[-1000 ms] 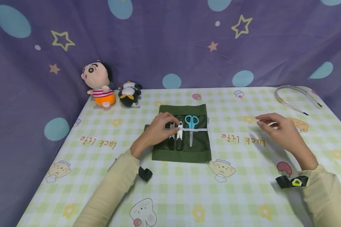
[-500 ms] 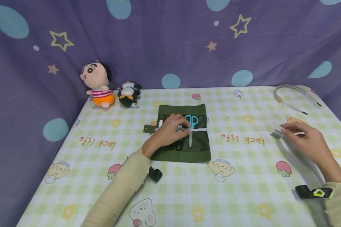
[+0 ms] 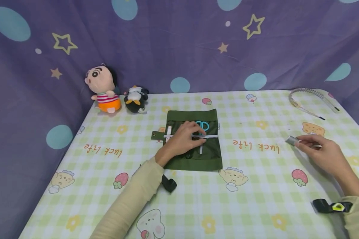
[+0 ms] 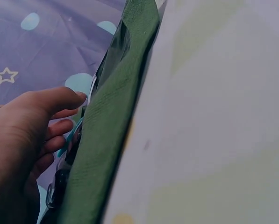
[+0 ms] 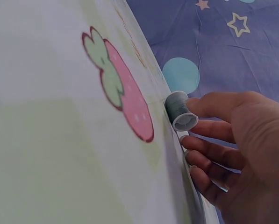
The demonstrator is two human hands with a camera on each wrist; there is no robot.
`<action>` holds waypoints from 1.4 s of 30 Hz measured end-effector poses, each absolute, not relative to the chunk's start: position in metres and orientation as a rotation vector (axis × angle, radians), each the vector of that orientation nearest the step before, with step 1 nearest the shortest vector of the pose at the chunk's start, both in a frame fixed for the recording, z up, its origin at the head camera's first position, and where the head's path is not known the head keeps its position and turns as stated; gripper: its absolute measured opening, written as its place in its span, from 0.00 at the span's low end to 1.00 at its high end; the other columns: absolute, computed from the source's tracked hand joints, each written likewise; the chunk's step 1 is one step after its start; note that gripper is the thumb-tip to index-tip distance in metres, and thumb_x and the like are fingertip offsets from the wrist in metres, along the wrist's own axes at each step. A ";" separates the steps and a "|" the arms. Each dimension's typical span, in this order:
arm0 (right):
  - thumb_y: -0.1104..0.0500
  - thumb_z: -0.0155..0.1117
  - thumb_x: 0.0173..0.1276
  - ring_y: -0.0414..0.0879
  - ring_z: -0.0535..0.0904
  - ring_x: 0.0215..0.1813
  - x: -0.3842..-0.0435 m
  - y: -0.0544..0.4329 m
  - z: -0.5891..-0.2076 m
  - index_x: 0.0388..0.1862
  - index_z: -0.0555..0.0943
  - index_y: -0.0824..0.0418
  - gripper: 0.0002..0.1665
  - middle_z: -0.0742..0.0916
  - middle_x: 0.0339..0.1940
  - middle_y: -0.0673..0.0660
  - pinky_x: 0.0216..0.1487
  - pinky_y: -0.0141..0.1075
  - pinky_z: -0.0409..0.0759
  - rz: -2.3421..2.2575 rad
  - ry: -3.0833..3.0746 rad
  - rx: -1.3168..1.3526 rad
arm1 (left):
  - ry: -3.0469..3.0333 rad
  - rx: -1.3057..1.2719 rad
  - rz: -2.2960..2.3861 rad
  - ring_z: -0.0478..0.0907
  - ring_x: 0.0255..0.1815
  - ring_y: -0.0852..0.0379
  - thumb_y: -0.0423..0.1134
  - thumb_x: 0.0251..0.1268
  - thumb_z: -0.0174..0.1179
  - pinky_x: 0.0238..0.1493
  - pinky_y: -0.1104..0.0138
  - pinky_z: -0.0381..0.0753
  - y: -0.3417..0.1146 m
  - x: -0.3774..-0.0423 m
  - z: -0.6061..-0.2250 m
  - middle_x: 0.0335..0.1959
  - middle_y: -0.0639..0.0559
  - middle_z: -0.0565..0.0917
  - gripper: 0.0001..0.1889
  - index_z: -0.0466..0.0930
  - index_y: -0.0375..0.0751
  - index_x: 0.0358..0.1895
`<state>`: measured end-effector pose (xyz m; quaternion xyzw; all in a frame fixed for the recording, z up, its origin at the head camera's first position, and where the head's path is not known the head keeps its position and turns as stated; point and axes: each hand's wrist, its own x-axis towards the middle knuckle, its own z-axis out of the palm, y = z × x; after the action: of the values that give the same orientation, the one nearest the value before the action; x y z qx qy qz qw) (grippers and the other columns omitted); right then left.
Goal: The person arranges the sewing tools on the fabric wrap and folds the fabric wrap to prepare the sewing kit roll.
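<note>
My left hand is over an unrolled dark green sewing kit pouch, its thumb and fingertips curved and apart near the white elastic band and blue-handled scissors. In the left wrist view the thumb tip comes close to the pouch's green cloth. Other tools in the pouch are partly hidden under this hand. At the right, my right hand pinches a small grey spool of thread close over the tablecloth. The right wrist view shows the thumb against the wound thread of the spool.
Two plush toys, a striped-shirt doll and a penguin-like one, sit at the back left. A headband lies at the back right. A snap tab sticks out from the pouch's left. A purple curtain hangs behind the table.
My left hand has moved right across the pouch, from the white-handled tool to over the scissors. My right hand has moved right and toward me, and now pinches the spool of thread.
</note>
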<state>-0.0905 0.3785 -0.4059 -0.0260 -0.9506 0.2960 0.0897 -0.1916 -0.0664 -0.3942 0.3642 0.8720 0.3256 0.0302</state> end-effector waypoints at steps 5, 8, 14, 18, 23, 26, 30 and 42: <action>0.54 0.66 0.78 0.20 0.70 0.34 -0.090 0.379 -0.408 0.57 0.82 0.70 0.21 0.86 0.45 0.67 0.32 0.23 0.70 0.887 -2.824 -0.079 | 2.705 1.128 0.973 0.72 0.58 0.48 0.43 0.73 0.67 0.64 0.50 0.69 -0.065 -0.192 -0.396 0.55 0.47 0.80 0.12 0.87 0.44 0.53; 0.55 0.66 0.77 0.19 0.69 0.34 -0.090 0.379 -0.409 0.57 0.82 0.70 0.20 0.86 0.45 0.68 0.32 0.22 0.70 0.888 -2.814 -0.074 | 2.727 1.149 0.951 0.72 0.57 0.48 0.43 0.73 0.68 0.64 0.50 0.68 -0.064 -0.192 -0.397 0.54 0.47 0.80 0.11 0.88 0.44 0.52; 0.57 0.67 0.76 0.19 0.69 0.34 -0.090 0.380 -0.412 0.55 0.83 0.70 0.18 0.86 0.43 0.66 0.33 0.22 0.70 0.886 -2.791 -0.060 | 2.752 1.194 0.931 0.71 0.53 0.48 0.42 0.73 0.68 0.61 0.51 0.69 -0.061 -0.193 -0.398 0.53 0.47 0.80 0.10 0.88 0.43 0.50; 0.59 0.67 0.76 0.20 0.70 0.34 -0.090 0.380 -0.413 0.54 0.84 0.70 0.16 0.86 0.41 0.64 0.33 0.22 0.70 0.889 -2.773 -0.056 | 2.764 1.235 0.917 0.72 0.53 0.49 0.42 0.73 0.68 0.58 0.52 0.70 -0.058 -0.195 -0.400 0.52 0.48 0.80 0.09 0.88 0.43 0.49; 0.58 0.67 0.76 0.19 0.69 0.35 -0.090 0.380 -0.412 0.54 0.84 0.70 0.16 0.87 0.42 0.65 0.34 0.24 0.70 0.881 -2.770 -0.067 | 2.789 1.262 0.889 0.73 0.53 0.49 0.42 0.73 0.68 0.58 0.53 0.71 -0.057 -0.197 -0.401 0.51 0.48 0.80 0.08 0.89 0.44 0.47; 0.57 0.66 0.76 0.17 0.68 0.36 -0.090 0.380 -0.412 0.55 0.84 0.70 0.17 0.87 0.44 0.67 0.35 0.25 0.70 0.887 -2.769 -0.076 | 2.794 1.263 0.882 0.73 0.53 0.48 0.42 0.73 0.68 0.59 0.53 0.71 -0.056 -0.198 -0.402 0.51 0.48 0.80 0.08 0.89 0.44 0.47; 0.57 0.66 0.77 0.15 0.67 0.37 -0.090 0.378 -0.411 0.55 0.84 0.70 0.18 0.86 0.47 0.70 0.35 0.24 0.70 0.900 -2.764 -0.075 | 2.783 1.262 0.881 0.73 0.54 0.48 0.41 0.73 0.68 0.60 0.52 0.70 -0.055 -0.198 -0.401 0.52 0.47 0.80 0.08 0.89 0.43 0.47; 0.59 0.69 0.74 0.15 0.73 0.38 -0.090 0.371 -0.405 0.52 0.84 0.69 0.15 0.79 0.37 0.22 0.40 0.15 0.69 1.068 -2.681 0.000 | 2.794 1.271 0.861 0.73 0.55 0.47 0.41 0.73 0.68 0.61 0.52 0.70 -0.053 -0.200 -0.400 0.52 0.47 0.80 0.07 0.90 0.43 0.46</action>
<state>-0.0898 0.3708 -0.4055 -0.0001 -0.9214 0.3670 0.1278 -0.1997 -0.0530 -0.4005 0.3985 0.8762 0.2701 -0.0231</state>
